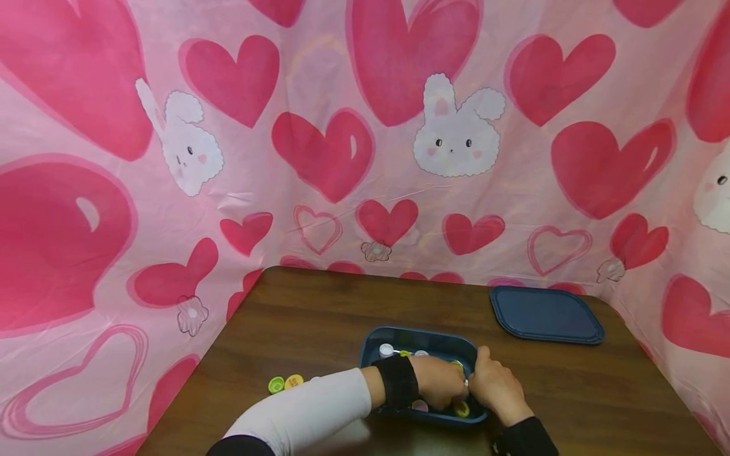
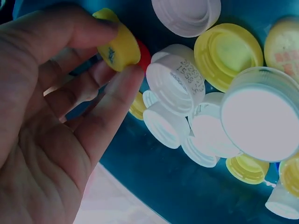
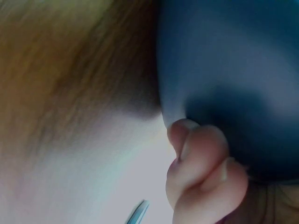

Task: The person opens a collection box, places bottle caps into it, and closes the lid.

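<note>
— Well, where's that yellow cap (image 2: 119, 45)?
— Pinched in the left hand (image 1: 440, 380), inside the blue tray (image 1: 423, 340), over a heap of white and yellow caps (image 2: 219, 112).
— And the right hand (image 1: 497, 387)?
— Its grip curls round the tray's near edge. Two loose caps (image 1: 285, 383) and a blue lid (image 1: 544, 314) lie on the worktop (image 1: 296, 316).

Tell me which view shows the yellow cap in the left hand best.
The left wrist view: the yellow cap fills the frame, pinched in the left hand. In the head view the hand hides it inside the blue tray. The right wrist view shows no cap.
</note>
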The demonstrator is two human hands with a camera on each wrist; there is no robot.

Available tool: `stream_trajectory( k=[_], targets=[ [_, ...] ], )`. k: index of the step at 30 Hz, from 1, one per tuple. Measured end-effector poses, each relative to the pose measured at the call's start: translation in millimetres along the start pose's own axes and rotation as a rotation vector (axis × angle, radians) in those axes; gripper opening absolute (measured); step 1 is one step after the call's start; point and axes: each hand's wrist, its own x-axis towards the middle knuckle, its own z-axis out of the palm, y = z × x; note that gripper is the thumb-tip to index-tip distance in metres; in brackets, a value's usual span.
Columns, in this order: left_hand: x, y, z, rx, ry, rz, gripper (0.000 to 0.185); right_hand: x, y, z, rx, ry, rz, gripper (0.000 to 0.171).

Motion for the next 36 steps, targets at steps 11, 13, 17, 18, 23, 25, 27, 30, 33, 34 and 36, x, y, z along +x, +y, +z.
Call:
stream_trajectory(
  k=[11,13,17,18,23,25,27,30,33,34,36],
  targets=[
    [-0.5,2.2,-1.9,-0.038,-0.041,0.005,0.017,-1,0,-1,0.006,-0.020,-0.007,0.030],
    [-1.1,2.0,-2.5,-0.044,-0.049,0.020,0.018,-1,0,-2,0.007,-0.020,-0.005,0.031],
    [-2.7,1.3,-3.6,-0.059,-0.063,0.035,0.020,-1,0,-2,0.010,-0.029,-0.003,0.032],
    [-2.9,1.1,-3.9,-0.071,-0.069,0.034,0.021,-1,0,-2,0.009,-0.030,-0.005,0.033],
    [-3.0,-0.1,-3.3,-0.111,-0.099,0.013,0.017,-1,0,0,0.005,-0.027,-0.010,0.032],
    [-3.6,-0.8,-3.4,-0.122,-0.104,0.001,0.016,-1,0,0,0.006,-0.027,-0.011,0.032],
    [-5.3,-2.5,-5.2,-0.131,-0.106,-0.006,0.016,0,0,-1,0.007,-0.030,-0.009,0.033],
    [-9.7,-8.4,-8.4,-0.160,-0.092,-0.019,0.020,0,-1,-1,0.007,-0.039,-0.004,0.036],
    [-18.7,-17.0,-12.9,-0.188,-0.055,-0.044,0.021,0,-1,-2,0.007,-0.046,0.006,0.040],
    [-22.9,-19.8,-14.8,-0.201,-0.043,-0.059,0.022,0,-1,-1,0.006,-0.046,0.010,0.040],
    [-32.7,-25.3,-18.5,-0.207,-0.010,-0.076,0.021,0,-2,-1,0.005,-0.046,0.018,0.042]
  ],
)
